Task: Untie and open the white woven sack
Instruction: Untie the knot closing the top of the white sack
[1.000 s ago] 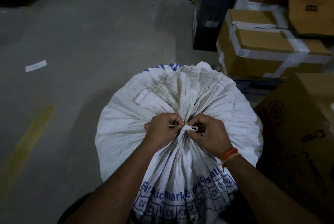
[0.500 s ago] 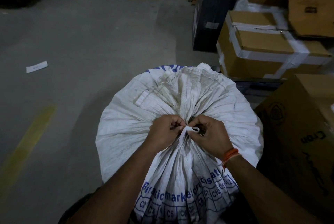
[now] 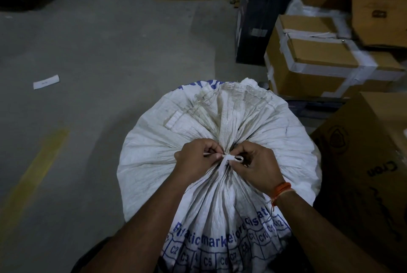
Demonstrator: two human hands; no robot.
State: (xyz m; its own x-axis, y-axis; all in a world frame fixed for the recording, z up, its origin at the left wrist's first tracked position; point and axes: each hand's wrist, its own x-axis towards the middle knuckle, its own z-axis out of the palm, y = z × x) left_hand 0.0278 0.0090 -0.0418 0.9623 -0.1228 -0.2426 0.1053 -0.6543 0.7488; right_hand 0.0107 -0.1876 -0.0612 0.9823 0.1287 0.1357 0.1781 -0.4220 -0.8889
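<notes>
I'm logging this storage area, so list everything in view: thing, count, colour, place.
sack: one, white with blue print, centre, neck gathered and tied
tie: one, white, knotted round the sack's neck
paper slip: one, white, floor at left
taped cartons: at least two, brown with white tape, right rear
black box: one, upright, behind the cartons
printed carton: one, brown, right of the sack
floor stripe: one, yellow, left
wrist thread: one, orange, right wrist
hands: left hand and right hand, both pinching the tie

head-worn view, facing down, close
</notes>
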